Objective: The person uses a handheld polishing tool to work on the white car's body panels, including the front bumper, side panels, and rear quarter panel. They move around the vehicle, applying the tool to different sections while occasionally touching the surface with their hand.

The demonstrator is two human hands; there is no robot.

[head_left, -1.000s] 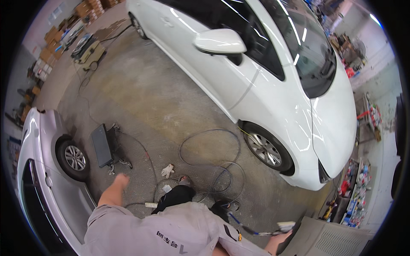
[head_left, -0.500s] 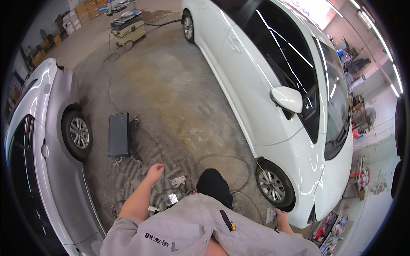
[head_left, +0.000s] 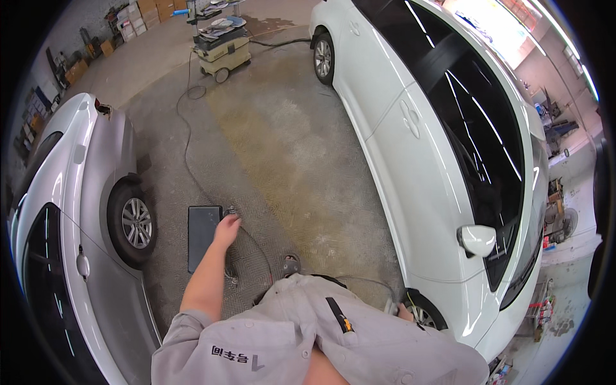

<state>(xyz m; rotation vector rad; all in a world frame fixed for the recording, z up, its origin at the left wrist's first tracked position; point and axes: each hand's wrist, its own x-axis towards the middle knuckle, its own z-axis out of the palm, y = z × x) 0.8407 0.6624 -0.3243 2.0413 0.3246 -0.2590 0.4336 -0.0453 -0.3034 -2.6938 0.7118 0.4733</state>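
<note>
My left hand (head_left: 228,228) hangs with its fingers curled, in front of a caster at the right edge of a low black rectangular rolling seat (head_left: 204,237). Nothing shows in it, and I cannot see it touching the seat. My right hand (head_left: 405,313) is low beside the front wheel (head_left: 420,310) of the white car (head_left: 423,212). It grips a small flat grey object (head_left: 390,307), partly hidden by my shirt; its exact kind is unclear. One sandalled foot (head_left: 291,264) stands on the floor ahead of me.
A silver car (head_left: 106,256) stands along my left. Farther ahead is a beige wheeled machine (head_left: 222,56) with items piled on top. A thin cable (head_left: 187,144) runs from it over the floor. Cardboard boxes (head_left: 154,11) are at the back left, and a fan (head_left: 568,222) at the right wall.
I have moved forward, between the cars. My left hand has come up to the rolling seat's edge. The white glove on the floor has gone from sight. My right hand keeps the grey object.
</note>
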